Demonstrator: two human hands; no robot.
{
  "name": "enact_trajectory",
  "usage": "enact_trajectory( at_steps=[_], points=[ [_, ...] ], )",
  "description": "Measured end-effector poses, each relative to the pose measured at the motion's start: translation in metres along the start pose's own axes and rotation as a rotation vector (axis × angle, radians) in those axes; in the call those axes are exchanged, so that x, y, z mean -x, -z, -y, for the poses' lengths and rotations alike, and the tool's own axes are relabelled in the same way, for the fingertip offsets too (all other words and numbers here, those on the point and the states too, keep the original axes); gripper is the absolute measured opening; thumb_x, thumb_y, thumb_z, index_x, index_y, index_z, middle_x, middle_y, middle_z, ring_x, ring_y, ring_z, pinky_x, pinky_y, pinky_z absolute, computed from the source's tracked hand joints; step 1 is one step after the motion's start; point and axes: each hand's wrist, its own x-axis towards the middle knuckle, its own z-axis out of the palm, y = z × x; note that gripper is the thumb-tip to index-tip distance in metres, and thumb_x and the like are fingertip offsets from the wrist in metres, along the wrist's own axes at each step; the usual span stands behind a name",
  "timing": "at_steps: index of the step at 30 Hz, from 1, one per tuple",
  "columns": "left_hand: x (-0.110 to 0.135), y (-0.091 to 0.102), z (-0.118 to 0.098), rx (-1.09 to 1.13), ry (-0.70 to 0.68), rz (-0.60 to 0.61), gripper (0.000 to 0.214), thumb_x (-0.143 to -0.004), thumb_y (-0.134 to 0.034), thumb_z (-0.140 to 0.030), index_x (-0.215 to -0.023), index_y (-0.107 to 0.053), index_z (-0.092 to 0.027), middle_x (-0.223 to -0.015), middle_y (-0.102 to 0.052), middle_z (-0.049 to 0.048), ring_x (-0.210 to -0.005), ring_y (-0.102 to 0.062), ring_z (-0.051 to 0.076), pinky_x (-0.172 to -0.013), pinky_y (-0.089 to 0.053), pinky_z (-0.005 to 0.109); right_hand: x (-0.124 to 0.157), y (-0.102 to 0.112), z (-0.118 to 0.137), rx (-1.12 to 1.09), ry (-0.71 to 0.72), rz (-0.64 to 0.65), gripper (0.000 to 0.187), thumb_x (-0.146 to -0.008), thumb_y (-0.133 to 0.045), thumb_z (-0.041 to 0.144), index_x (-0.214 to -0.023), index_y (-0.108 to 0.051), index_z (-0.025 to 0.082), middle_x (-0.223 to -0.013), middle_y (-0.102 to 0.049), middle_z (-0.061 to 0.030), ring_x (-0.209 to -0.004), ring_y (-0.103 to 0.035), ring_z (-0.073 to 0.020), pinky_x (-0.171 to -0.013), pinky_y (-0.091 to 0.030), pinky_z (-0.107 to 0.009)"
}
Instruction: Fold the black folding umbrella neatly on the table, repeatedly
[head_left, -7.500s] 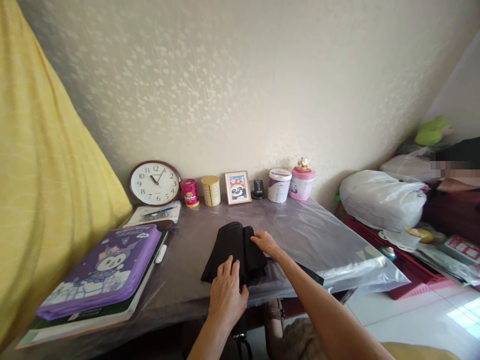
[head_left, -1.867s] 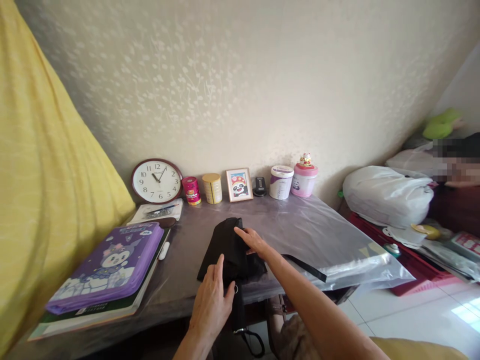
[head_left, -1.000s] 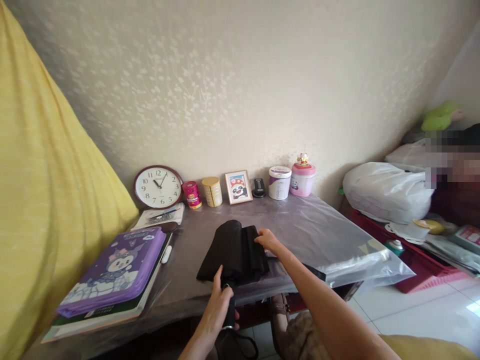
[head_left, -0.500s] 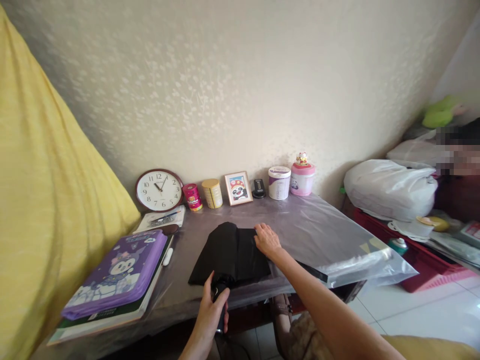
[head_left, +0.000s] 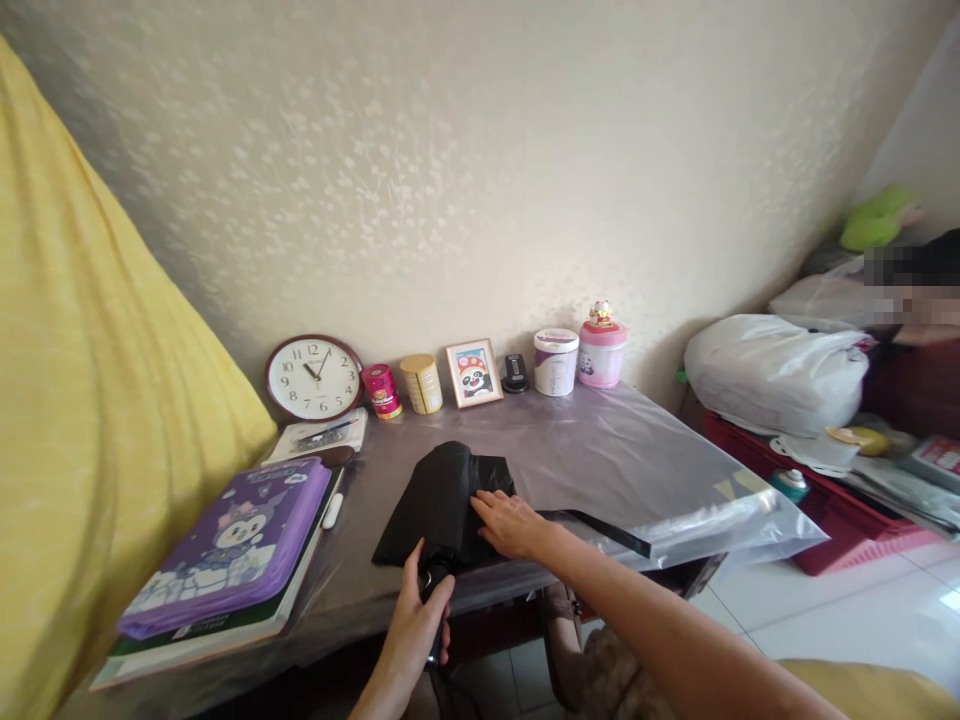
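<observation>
A black folding umbrella (head_left: 431, 495) lies on the table with its canopy collapsed and loosely folded. My left hand (head_left: 421, 610) is wrapped around its dark handle at the table's front edge. My right hand (head_left: 506, 522) rests on the right part of the canopy, fingers stretched out and pressing the fabric down. A black strap (head_left: 607, 532) runs out to the right from under my right hand and forearm. Part of the canopy under my right palm is hidden.
On the left, a purple case (head_left: 240, 540) lies on books beside a yellow curtain (head_left: 97, 400). Along the wall stand a clock (head_left: 313, 378), two tins, a framed picture (head_left: 474, 373) and two tubs. A person sits far right, near white bags (head_left: 776, 375).
My right hand has moved left and toward me across the canopy, and the right-hand fabric is now drawn in. More of the strap shows. My left hand keeps its hold on the handle.
</observation>
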Motion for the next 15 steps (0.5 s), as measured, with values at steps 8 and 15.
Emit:
enact_trajectory(
  at_steps=[8,15],
  points=[
    [0.003,-0.001,-0.001,-0.204,-0.004,0.026,0.076,-0.085,-0.044,-0.038,-0.142,0.003,-0.024,-0.053,-0.046,-0.0087,-0.033,-0.045,0.009,-0.031,-0.036,0.017,0.013,0.030,0.005,-0.213,0.146,0.169,0.021,-0.083,-0.048,0.025,-0.090,-0.067,0.023,-0.095,-0.067,-0.0037,-0.088,-0.060,-0.0178,-0.074,-0.044,-0.026],
    [0.004,-0.002,-0.005,-0.276,0.023,0.022,0.069,-0.088,-0.040,-0.034,-0.141,0.003,-0.025,-0.051,-0.048,-0.0082,-0.034,-0.048,0.011,-0.032,-0.037,0.018,0.001,0.033,-0.049,-0.234,-0.607,-0.059,0.028,-0.084,-0.044,0.026,-0.103,-0.062,0.017,-0.104,-0.066,-0.0120,-0.099,-0.059,-0.0239,-0.079,-0.041,-0.031]
  ],
)
